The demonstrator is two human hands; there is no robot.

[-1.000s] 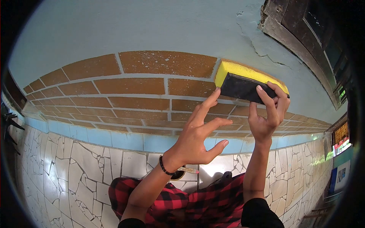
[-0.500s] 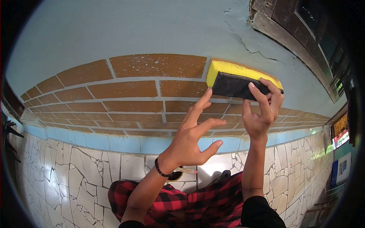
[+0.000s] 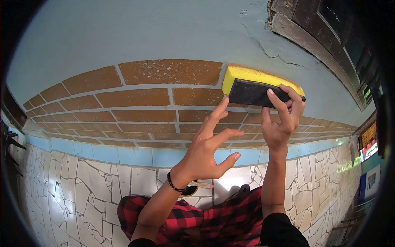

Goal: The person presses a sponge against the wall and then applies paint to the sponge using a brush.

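Note:
My right hand (image 3: 284,113) grips the black back of a yellow sponge block (image 3: 263,80), thumb and fingers pressed on its right part. The sponge's far face, edged in brown, lies against the grey-blue wall (image 3: 135,29), at the right end of the top row of painted brown bricks (image 3: 170,71). My left hand (image 3: 210,142) is open with its fingers spread; the index fingertip touches or nearly touches the sponge block's lower left corner. A black bead bracelet (image 3: 173,184) circles the left wrist.
Below the left wrist stands a dark pot (image 3: 190,190) with a brush (image 3: 202,185) across it. Light blue tiles (image 3: 135,157) edge the wall's foot above a broken-tile floor (image 3: 94,181). A wooden door or window frame (image 3: 306,39) is at upper right.
The view has shifted very slightly. Both hands and the sponge block stay almost where they were against the wall.

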